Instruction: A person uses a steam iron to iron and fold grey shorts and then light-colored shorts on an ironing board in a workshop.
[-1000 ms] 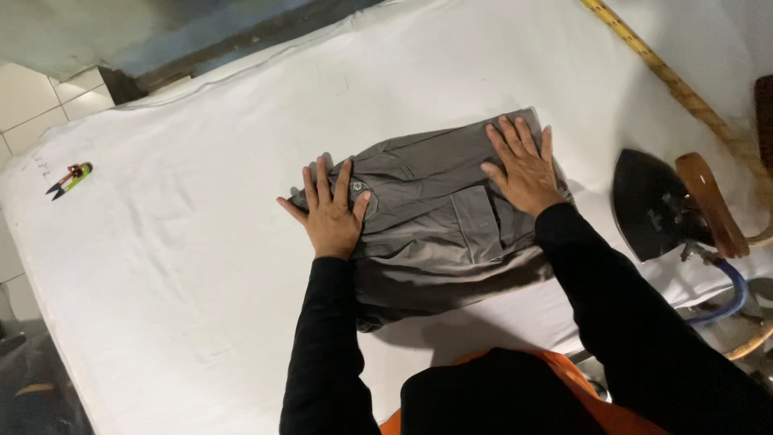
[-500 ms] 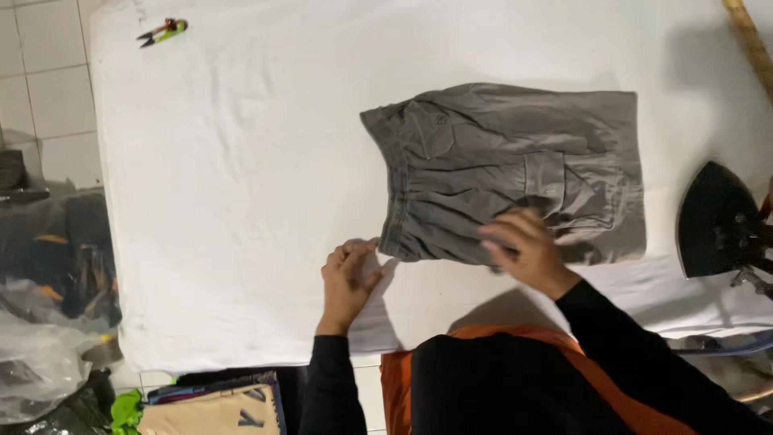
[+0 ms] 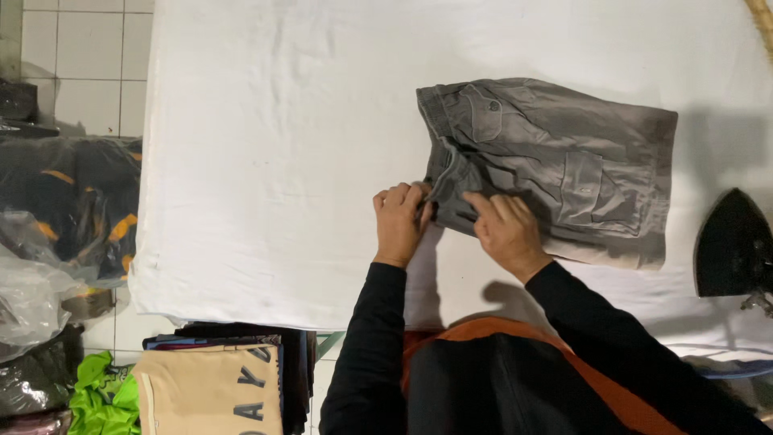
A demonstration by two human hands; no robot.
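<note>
Shorts: one pair of grey shorts (image 3: 555,165), folded, lying flat on the white cloth; waistband end toward the hands, hem end toward the iron. Two pockets show on the upper face, one buttoned flap near the waistband, one patch pocket nearer the hem.
Left hand: the left hand (image 3: 400,221) is at the near waistband corner of the shorts, fingers curled and pinching the fabric edge.
Right hand: the right hand (image 3: 506,229) lies on the near edge of the shorts just beside the left hand, fingers bent onto the cloth; whether it clasps a fold or only presses, I cannot tell.
Sleeves: two, black, long; an orange-edged garment shows at the chest below the shorts.
Iron: one dark iron (image 3: 731,246), past the hem end of the shorts, apart from them, resting on the cloth.
Surface: a table (image 3: 266,161) covered with a white cloth, lightly creased; the shorts sit on its half nearer the iron.
Stack: one pile of folded clothes (image 3: 221,379) below the table edge, on the far side of the hands from the iron; beige piece on top, dark ones under it.
Bags: clear plastic bags (image 3: 36,282) with dark and green items, beyond the stack.
Room: pale tiled floor (image 3: 76,64) beside the table.
</note>
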